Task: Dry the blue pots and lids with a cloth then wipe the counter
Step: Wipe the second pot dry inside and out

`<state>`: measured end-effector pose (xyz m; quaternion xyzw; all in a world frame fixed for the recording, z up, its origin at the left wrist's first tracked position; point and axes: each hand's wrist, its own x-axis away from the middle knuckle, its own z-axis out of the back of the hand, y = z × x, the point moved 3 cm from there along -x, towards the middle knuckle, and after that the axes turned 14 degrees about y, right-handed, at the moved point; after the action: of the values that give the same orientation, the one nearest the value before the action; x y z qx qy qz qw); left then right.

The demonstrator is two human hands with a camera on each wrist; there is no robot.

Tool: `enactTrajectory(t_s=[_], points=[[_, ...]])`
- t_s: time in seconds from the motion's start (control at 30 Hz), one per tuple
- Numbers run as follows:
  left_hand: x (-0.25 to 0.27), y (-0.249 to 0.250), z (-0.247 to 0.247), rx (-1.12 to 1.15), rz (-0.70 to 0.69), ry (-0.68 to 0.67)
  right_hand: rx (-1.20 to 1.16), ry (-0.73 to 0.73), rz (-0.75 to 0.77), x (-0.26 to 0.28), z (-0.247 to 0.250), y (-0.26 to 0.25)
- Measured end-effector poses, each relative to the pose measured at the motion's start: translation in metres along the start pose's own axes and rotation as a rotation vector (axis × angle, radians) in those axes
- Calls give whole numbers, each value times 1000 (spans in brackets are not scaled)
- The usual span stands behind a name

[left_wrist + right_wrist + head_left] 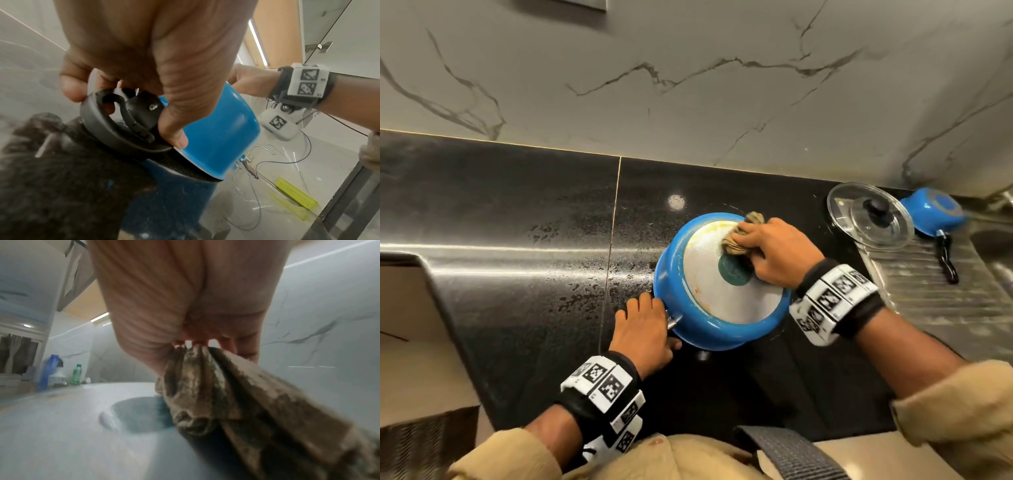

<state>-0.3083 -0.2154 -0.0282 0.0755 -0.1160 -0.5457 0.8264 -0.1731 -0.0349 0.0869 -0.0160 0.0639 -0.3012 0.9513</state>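
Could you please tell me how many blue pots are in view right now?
2. One blue pot is upside down on the counter between both hands; the smaller pot lies by the glass lid at the sink. Others may be out of view.

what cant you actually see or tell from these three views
- Inside of the big blue pot: it lies mouth down on the counter, every view.
- Its handle: covered by the left hand in the head view.
- Right hand fingertips: buried in the cloth, right wrist view.
- Small blue pot: blurred, head view.
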Motion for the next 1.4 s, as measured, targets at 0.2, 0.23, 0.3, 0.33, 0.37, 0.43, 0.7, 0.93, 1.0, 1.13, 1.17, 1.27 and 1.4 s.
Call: enactTrajectory(t_s=[0.2,0.23,0.3,0.33,0.37,0.43,0.7,0.93,1.0,1.13,1.17,1.27,1.4], points=[[0,-3,0,11,-1,20,-80,43,251,-4,-4,-63],[0,-3,0,12,-5,20,-88,73,268,6,-4,-69],[0,-4,-1,14,-8,17,-129,53,231,29,-8,-74],[0,-3,-1,19,-12,18,-151,26,198,42,-11,-74],[0,-3,-1,23,-13,19,-167,19,173,54,-13,-72],[-1,-4,-1,31,-13,25,-180,40,151,74,-15,-66],[8,-1,-6,-15,-129,190,-285,172,52,123,-17,-20],[7,-7,-9,-23,-171,55,-361,179,92,123,-21,-9],[5,-3,-6,12,-125,32,-386,171,117,123,-22,-1],[10,7,-7,61,-65,33,-468,223,133,125,-24,18],[12,9,-7,76,-51,48,-494,242,128,126,-24,24],[17,17,-3,92,-56,119,-558,330,107,130,-22,48],[21,34,12,97,-81,217,-595,488,27,141,-17,93]])
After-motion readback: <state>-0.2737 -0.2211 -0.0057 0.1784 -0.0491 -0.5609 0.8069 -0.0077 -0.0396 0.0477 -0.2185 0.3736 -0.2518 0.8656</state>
